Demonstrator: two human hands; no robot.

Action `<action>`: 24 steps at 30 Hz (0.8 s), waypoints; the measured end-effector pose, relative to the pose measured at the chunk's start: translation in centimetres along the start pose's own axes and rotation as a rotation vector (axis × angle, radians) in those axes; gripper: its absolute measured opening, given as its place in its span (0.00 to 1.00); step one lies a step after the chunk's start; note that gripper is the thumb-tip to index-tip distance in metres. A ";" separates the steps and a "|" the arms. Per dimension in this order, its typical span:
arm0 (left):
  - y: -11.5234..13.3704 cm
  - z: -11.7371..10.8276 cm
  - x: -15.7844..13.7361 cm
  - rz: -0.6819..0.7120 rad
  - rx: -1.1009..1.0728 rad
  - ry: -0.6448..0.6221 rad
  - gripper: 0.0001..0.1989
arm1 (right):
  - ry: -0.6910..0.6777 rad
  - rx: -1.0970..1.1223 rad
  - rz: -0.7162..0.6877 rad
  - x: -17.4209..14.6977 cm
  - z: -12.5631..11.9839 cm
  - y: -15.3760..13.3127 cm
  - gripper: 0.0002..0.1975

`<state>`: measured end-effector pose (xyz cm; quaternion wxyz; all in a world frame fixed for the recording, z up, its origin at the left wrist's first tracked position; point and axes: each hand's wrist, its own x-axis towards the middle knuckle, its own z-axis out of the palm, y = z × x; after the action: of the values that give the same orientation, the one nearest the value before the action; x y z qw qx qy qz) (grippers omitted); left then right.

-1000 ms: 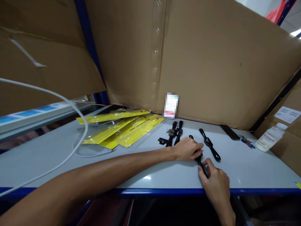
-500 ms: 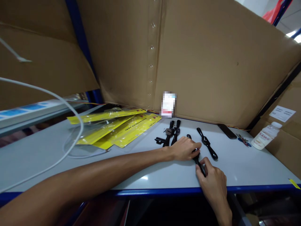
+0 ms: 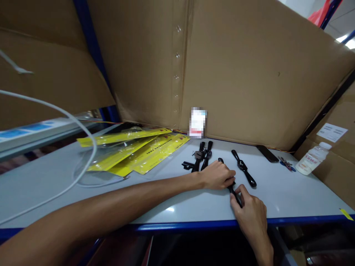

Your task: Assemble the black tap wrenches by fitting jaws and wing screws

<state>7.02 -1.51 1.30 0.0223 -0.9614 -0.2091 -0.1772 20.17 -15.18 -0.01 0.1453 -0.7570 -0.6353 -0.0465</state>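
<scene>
A black spokeshave [image 3: 232, 189] lies at a slant on the table between my hands. My left hand [image 3: 217, 175] is closed over its middle, with the fingers curled in and hiding the blade area. My right hand [image 3: 251, 205] pinches the near handle between thumb and fingers. Just to the right rests another black spokeshave [image 3: 243, 167], untouched. Beyond my left wrist are two more spokeshaves, one with a flat metal plate [image 3: 198, 155] at its middle and one beside it [image 3: 207, 154]. A small black part [image 3: 188, 165] sits to their left.
Yellow-carded clear packages [image 3: 149, 153] are heaped on the left, near a looping white cable [image 3: 93, 147]. A phone [image 3: 267, 153], keys [image 3: 287, 163] and a white-capped bottle [image 3: 313, 159] stand or lie at the right. Cardboard [image 3: 235, 74] walls the back; the table's blue edge [image 3: 188, 226] is in front.
Both hands stay on the same spokeshave with almost no movement. The whole view has shifted very slightly.
</scene>
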 end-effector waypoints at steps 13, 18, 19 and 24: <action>0.0 -0.1 0.0 -0.015 -0.009 0.002 0.09 | -0.013 0.003 0.013 0.1 0.1 0.0 0.07; 0.5 -0.5 0.2 -0.114 0.029 -0.071 0.17 | -0.020 0.002 0.014 0.1 0.2 0.1 0.07; 0.5 -0.6 0.2 -0.132 0.037 -0.081 0.16 | -0.022 0.002 0.016 0.1 0.2 0.1 0.07; 0.9 -0.9 0.1 -0.139 0.049 -0.081 0.09 | -0.006 0.017 0.002 0.1 0.2 0.0 0.07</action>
<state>7.16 -2.41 2.15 0.0252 -0.9501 -0.2804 -0.1343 20.20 -15.08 -0.18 0.1499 -0.7567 -0.6352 -0.0386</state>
